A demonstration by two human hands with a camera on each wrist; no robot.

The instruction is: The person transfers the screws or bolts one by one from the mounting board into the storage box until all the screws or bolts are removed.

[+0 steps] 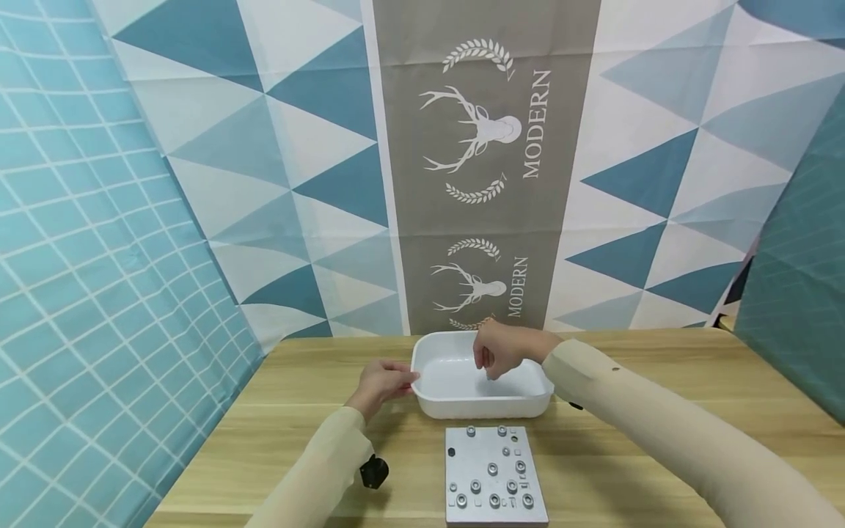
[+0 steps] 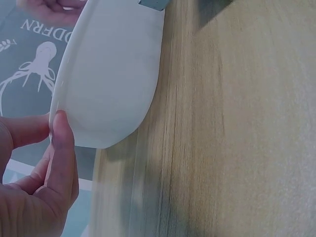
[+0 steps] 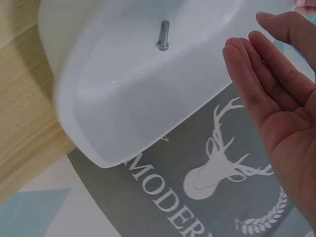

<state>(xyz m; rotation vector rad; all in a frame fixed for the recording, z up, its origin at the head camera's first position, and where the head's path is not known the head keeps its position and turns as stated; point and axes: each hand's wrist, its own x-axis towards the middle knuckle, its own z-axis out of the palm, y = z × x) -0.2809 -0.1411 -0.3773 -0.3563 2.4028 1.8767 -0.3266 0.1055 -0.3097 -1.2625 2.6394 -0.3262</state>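
A white plastic basin (image 1: 455, 405) stands at the back middle of the table. My left hand (image 1: 383, 383) pinches its left rim between thumb and fingers, plainly seen in the left wrist view. Over the basin hovers my right hand (image 1: 499, 349), its fingers loosely bent and nothing visible between them. One silver socket-head bolt (image 3: 164, 35) lies on the basin floor in the right wrist view. Nearer to me than the basin is a silver metal block (image 1: 475, 455) with several socket-head bolts set in its top.
The wood-grain table (image 1: 317, 367) runs up to a patterned curtain (image 1: 317, 161) behind the basin. A blue checked cloth (image 1: 99, 257) hangs along the left, and a teal cloth (image 1: 799, 249) along the right.
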